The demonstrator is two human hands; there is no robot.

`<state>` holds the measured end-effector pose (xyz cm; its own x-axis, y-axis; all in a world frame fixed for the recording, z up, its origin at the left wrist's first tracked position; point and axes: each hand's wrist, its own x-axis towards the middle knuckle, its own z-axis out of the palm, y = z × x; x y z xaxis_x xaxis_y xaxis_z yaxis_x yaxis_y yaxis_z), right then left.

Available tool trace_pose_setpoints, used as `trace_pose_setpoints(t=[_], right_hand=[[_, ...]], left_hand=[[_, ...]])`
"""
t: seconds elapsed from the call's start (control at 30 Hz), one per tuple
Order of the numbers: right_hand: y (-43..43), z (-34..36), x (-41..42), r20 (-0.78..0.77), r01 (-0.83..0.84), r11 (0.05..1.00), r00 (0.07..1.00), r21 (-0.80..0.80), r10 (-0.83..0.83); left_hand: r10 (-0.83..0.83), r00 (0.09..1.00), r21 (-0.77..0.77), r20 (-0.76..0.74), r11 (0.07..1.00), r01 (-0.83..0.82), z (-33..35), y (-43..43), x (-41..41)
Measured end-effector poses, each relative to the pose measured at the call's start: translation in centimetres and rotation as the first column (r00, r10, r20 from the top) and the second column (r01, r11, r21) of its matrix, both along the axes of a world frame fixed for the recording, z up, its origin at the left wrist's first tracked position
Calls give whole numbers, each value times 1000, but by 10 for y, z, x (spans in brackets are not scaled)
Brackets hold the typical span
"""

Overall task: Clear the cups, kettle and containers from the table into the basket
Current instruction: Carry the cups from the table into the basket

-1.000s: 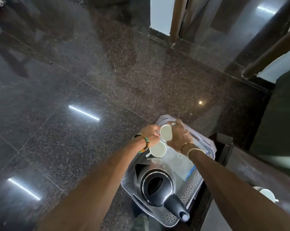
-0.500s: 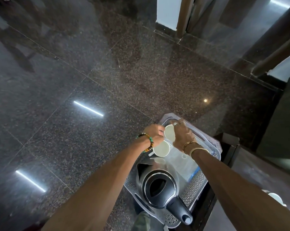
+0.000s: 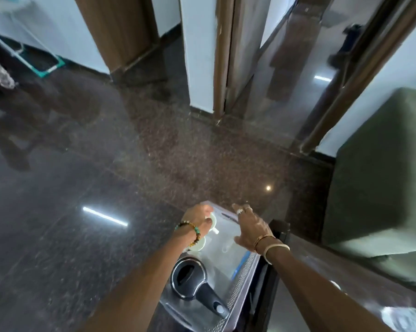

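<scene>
Left hand point(image 3: 196, 218) pinches a small white ceramic cup point(image 3: 213, 221) at the far left corner of the grey perforated plastic basket point(image 3: 244, 276), likely seating it beside a second white cup point(image 3: 198, 244) just nearer, while the right hand point(image 3: 251, 230) hovers over the basket's far right side, fingers spread, holding nothing. A black plastic kettle point(image 3: 190, 280) fills the basket's near end; a blurred white object point(image 3: 403, 316) waits on the dark table point(image 3: 322, 271) right of the basket
</scene>
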<state>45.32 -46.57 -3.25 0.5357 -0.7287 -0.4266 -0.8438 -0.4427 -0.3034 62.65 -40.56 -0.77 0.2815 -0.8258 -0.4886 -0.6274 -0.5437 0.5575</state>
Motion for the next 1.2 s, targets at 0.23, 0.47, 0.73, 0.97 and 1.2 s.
trace_pose_setpoints(t=[0.23, 0.47, 0.73, 0.97, 1.2], right_hand=[[2, 103, -84, 40, 22, 982, 999, -189, -15], [11, 192, -178, 77, 93, 916, 995, -391, -68], [46, 268, -283, 138, 304, 765, 951, -567, -275], [98, 300, -331, 156, 436, 642, 881, -631, -446], [156, 302, -353, 159, 507, 543, 812, -669, -561]], left_hand=[[-77, 995, -210, 62, 974, 89, 96, -12, -85], [-202, 920, -432, 337, 835, 341, 184, -18, -175], [-246, 795, -560, 554, 596, 575, 243, -22, -261], [-243, 761, -617, 602, 464, 636, 264, -13, -298], [-300, 707, -605, 641, 369, 706, 268, 14, -327]])
